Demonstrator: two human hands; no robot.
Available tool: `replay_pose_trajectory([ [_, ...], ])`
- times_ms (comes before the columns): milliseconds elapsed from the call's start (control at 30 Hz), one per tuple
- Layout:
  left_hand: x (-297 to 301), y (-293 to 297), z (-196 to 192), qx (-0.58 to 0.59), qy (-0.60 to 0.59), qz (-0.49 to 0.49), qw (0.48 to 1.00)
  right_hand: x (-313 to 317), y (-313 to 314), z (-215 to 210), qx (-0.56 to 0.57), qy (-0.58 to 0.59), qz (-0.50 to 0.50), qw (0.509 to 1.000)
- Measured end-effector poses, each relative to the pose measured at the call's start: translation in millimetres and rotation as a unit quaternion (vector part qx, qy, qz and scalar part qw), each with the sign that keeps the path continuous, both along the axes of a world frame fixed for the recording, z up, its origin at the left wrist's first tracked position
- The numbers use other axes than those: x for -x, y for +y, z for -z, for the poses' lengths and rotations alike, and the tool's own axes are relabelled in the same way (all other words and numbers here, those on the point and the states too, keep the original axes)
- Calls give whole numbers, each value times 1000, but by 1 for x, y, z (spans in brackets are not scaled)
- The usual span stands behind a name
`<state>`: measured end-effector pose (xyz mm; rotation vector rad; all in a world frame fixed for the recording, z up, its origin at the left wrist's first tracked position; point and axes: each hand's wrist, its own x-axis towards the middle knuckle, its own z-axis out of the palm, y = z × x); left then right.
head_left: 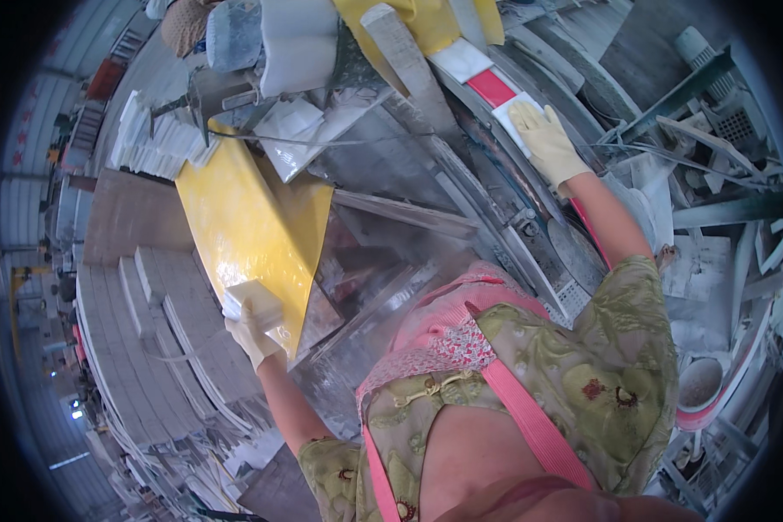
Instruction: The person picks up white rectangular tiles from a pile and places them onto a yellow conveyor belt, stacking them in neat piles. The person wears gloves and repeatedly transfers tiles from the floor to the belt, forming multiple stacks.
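My left hand (254, 337), in a cream glove, grips a small block of white square tiles (257, 302). The block is over the lower end of a shiny yellow sheet (235, 217); whether it rests there I cannot tell. Further right, my gloved right hand (544, 143) lies flat with its fingers stretched out. Its fingertips touch a white tile (507, 117) on a narrow track. Part of that tile is hidden under the hand. Just beyond it on the track are a red strip (491, 88) and another white tile (459, 60).
Stacked white tiles (161, 139) stand at the sheet's far left corner. Long grey slabs (130, 348) are piled on the left. A wooden board (409, 65) leans beside the track. Broken pieces and green metal bars (731, 209) crowd the right. A bowl (701, 383) sits lower right.
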<state>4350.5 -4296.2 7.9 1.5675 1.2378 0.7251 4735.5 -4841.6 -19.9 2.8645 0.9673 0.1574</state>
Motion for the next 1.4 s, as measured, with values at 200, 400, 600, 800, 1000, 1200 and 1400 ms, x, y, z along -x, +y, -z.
replay_pose_trajectory([
  [200, 6, -5, -2, 61, -6, 21, 998, -15, 1, 1, 5, -27, -24, 999],
  [400, 14, 29, 31, -90, 70, -39, 993, -37, 6, 21, 58, -79, -54, 994],
  [600, 17, 50, 56, -31, 24, -44, 998, -49, 10, -19, 2, -34, -86, 996],
  [800, 15, 41, 40, -68, 67, 32, 995, -55, 52, -65, -89, 12, 27, 996],
  [1000, 15, 26, 14, -129, 181, 108, 969, 23, 192, -67, -401, 266, -31, 876],
  [1200, 12, 8, -12, -41, 301, 50, 951, 174, 384, -35, -552, 556, -97, 614],
  [1400, 8, 3, -14, -77, 309, 41, 947, 263, 472, -2, -526, 508, -114, 672],
])
